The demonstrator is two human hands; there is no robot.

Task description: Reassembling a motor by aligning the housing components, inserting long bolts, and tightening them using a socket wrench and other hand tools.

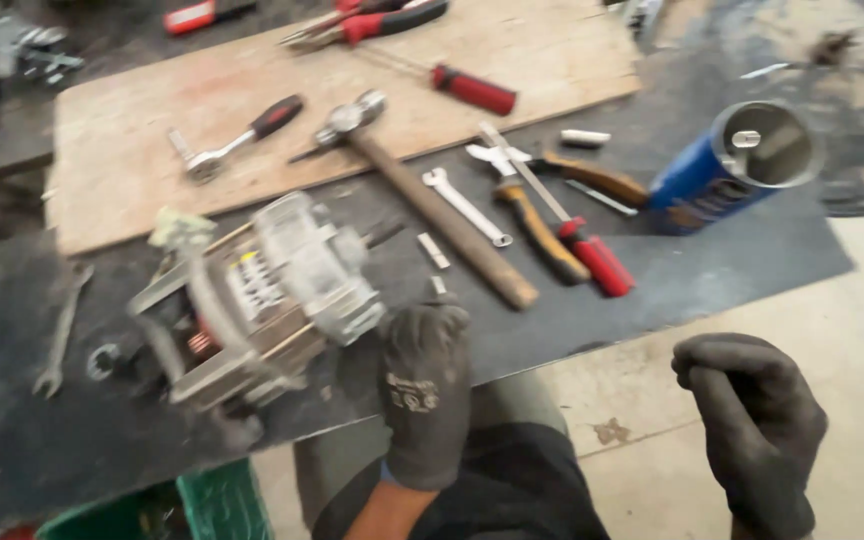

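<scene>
I am resting my gloved left hand (424, 385) against the motor housing (262, 300), gripping nothing; my right hand (757, 420) is curling empty. The housing, overhanging the bench (712, 270) edge, could tip off.

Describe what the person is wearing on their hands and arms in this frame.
Both hands wear dark grey, grimy work gloves. The left hand's glove has a pale printed marking on its back and a blue edge at the cuff. The right hand's glove shows no marking. No sleeve covers the left forearm; the right forearm is out of frame.
</scene>
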